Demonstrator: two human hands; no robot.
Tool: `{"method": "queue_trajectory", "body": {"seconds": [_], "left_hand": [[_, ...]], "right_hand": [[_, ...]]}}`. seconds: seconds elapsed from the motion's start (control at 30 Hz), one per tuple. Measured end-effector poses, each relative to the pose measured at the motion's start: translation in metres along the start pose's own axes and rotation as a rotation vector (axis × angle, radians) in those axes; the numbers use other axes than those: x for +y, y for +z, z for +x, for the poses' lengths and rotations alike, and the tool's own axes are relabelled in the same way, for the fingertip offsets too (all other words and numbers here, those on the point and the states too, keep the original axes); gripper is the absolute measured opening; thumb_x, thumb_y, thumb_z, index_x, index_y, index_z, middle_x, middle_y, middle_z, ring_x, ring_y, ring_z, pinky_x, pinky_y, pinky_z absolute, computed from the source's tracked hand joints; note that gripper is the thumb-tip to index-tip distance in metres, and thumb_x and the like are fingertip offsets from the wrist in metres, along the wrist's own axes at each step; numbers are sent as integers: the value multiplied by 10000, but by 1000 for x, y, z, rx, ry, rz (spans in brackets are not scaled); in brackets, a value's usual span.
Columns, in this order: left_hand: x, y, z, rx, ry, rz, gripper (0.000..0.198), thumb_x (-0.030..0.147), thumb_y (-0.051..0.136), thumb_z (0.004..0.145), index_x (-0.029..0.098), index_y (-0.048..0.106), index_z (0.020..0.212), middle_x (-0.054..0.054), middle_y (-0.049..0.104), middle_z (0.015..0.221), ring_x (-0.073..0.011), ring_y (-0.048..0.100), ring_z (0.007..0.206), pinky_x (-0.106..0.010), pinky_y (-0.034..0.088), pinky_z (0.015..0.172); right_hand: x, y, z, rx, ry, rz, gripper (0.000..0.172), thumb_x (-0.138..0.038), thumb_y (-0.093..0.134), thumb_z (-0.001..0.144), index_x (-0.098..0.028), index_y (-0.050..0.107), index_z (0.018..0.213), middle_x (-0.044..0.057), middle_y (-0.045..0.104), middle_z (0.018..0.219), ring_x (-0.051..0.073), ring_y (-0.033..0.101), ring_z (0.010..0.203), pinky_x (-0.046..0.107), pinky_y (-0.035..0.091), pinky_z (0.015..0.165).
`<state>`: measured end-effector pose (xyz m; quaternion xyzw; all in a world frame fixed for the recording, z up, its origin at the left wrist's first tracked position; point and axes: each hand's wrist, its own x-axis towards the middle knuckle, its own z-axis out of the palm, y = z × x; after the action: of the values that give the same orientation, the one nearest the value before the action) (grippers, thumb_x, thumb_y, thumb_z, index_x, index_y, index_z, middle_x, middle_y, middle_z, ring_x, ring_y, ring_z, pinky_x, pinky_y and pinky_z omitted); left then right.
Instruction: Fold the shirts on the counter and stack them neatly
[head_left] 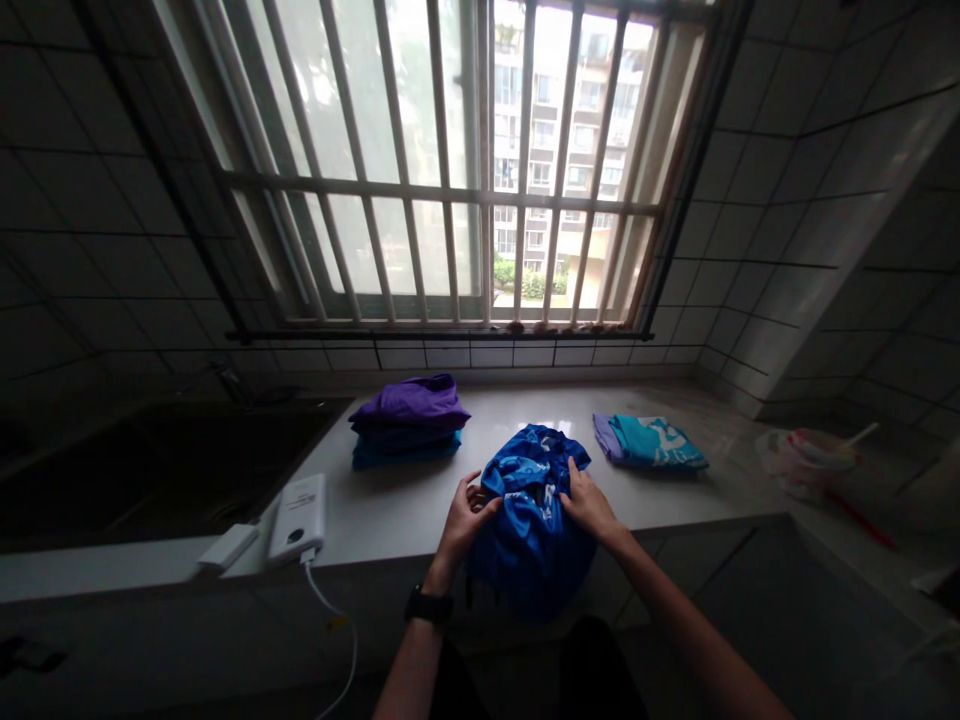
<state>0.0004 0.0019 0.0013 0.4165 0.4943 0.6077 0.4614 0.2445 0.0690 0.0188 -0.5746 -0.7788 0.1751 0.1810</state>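
Two bare hands are gripping a crumpled blue garment at the front edge of the bench. The left hand is pinching the cloth's left side and the right hand its right, both equally near. The bundle is lying between them, its long axis pointing away from the person and its lower part hanging over the edge.

Single view, worn on the head: looking forward and slightly down over the counter at close range, facing the window squarely (wide lens, edges bowed).
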Motion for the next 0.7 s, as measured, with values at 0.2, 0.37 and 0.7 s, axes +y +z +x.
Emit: {"method": "queue_trajectory", "body": {"seconds": [0.2, 0.37, 0.7], "left_hand": [[6, 0, -6, -83, -30, 29, 668, 486, 829, 654, 192, 520, 1168, -85, 748, 997, -250, 710, 964, -343, 538, 830], [7, -1, -7, -1, -7, 80, 455, 479, 691, 738, 206, 549, 1074, -27, 715, 888, -201, 677, 792, -303, 510, 723], [10, 1, -7, 34, 119, 234, 340, 489, 735, 718, 198, 585, 810, -90, 725, 1094, -214, 662, 903, -300, 509, 798]], "right_hand": [[22, -30, 14, -390, -212, 322, 124, -246, 633, 741, -186, 635, 849, -11, 617, 752, 169, 571, 691, 256, 461, 637], [51, -52, 23, 456, 50, 59, 328, -139, 538, 738, -171, 660, 1040, 148, 659, 1046, 316, 619, 1031, 410, 485, 925], [44, 13, 23, 162, 2, -146, 544, -335, 553, 902, -162, 546, 1418, 188, 557, 1459, 324, 485, 1381, 477, 394, 1116]]}}
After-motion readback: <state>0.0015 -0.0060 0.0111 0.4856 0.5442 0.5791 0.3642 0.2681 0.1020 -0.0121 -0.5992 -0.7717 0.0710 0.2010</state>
